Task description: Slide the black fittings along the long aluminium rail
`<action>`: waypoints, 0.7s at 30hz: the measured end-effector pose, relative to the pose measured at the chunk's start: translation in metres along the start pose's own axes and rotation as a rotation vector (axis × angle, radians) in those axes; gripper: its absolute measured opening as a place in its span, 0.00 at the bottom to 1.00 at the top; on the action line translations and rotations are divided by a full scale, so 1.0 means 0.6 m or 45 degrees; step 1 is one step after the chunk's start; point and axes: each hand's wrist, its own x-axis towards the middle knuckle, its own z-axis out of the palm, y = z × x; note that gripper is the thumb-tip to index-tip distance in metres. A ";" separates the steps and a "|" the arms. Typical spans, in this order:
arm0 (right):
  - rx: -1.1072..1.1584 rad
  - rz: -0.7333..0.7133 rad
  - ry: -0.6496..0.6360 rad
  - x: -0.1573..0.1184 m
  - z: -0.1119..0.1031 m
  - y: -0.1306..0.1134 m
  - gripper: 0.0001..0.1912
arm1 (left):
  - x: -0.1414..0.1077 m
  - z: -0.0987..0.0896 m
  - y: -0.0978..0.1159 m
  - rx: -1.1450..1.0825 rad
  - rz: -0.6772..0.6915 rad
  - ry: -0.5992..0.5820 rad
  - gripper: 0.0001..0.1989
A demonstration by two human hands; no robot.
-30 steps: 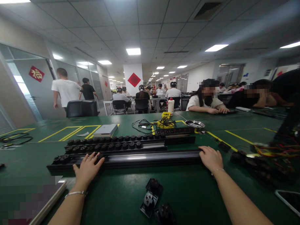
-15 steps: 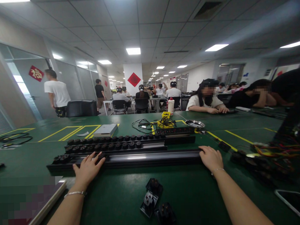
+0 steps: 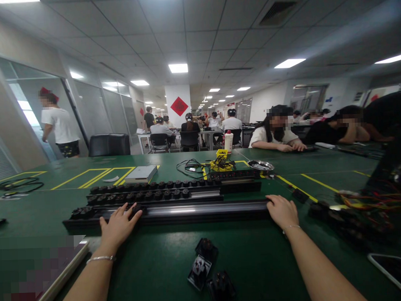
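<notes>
A long black rail (image 3: 202, 210) with a shiny channel lies crosswise before me. My left hand (image 3: 119, 225) rests over its left part, fingers spread, with a black socket module (image 3: 136, 209) between thumb and fingers. More black socket modules (image 3: 82, 212) sit in the rail's left end. At the right end, my right hand (image 3: 283, 212) is closed around the rail, its far fingers partly hidden. Nearer to me lie three loose black modules with metal prongs, including one module (image 3: 200, 271) with its prongs facing up.
Behind are two more rails holding rows of modules (image 3: 139, 196). Farther back stand a grey box (image 3: 141, 174), a yellow bin (image 3: 221, 165) with cables and a metal dish (image 3: 260, 165). Wires (image 3: 363, 206) and a phone-like device (image 3: 394, 273) lie right. A co-worker (image 3: 277, 130) sits across.
Both hands and the rail have stayed practically in place. In the background, a person in a white shirt has walked left towards the doorway, and another in dark clothes has moved farther right.
</notes>
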 end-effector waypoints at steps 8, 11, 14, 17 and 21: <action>-0.006 0.005 -0.006 -0.001 -0.003 -0.003 0.24 | 0.000 -0.005 0.003 -0.019 -0.036 -0.011 0.27; -0.006 0.004 -0.013 -0.001 -0.004 -0.002 0.24 | 0.001 -0.004 0.004 -0.026 -0.039 -0.010 0.27; -0.005 0.002 -0.016 0.000 -0.003 -0.002 0.24 | 0.002 -0.001 0.003 -0.026 -0.035 0.001 0.27; -0.002 0.002 -0.001 0.000 -0.001 -0.002 0.24 | 0.002 0.001 0.002 -0.020 -0.026 -0.003 0.27; 0.004 0.035 0.022 -0.002 0.003 -0.002 0.24 | 0.001 0.001 0.001 -0.002 0.019 0.001 0.28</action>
